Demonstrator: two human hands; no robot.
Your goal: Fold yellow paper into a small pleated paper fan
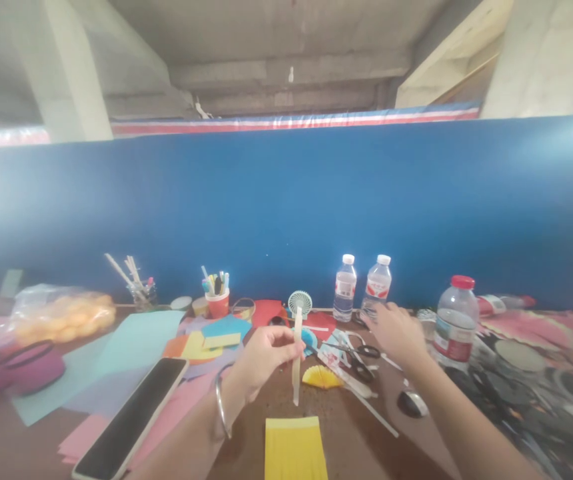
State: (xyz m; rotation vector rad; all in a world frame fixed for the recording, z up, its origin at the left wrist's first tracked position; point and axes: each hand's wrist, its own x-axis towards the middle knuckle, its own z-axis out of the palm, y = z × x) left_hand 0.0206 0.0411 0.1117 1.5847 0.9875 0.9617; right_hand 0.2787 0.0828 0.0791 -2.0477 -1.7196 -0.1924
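Starting well left of the yellow sheet (296, 453), with a clear bag of round orange things (66, 320) and, nearer, a pink container (39, 373). Across pale blue paper (149, 330) now, to a dark-screened phone (131, 420) left of the sheet, lying on pink paper (179, 407). Beyond the sheet and to its left, a red cup (218, 306) full of pens (215, 285). And here, the left hand (261, 357), silver bangle (219, 400) at the wrist: pinching a pale strip (296, 383) tightly between thumb and fingers, upright, just beyond the sheet's far edge! Farther beyond the sheet, a little white fan (307, 299); then, to its right, a yellow pleated piece (322, 378), black-handled scissors (356, 361) and two small bottles (345, 290). Over to the right hand (399, 333), stretched out beyond and right of the sheet, close by the second bottle: fingers partly hidden, impossible to tell whether gripping anything. Well right of the sheet, a larger red-capped bottle (459, 327).
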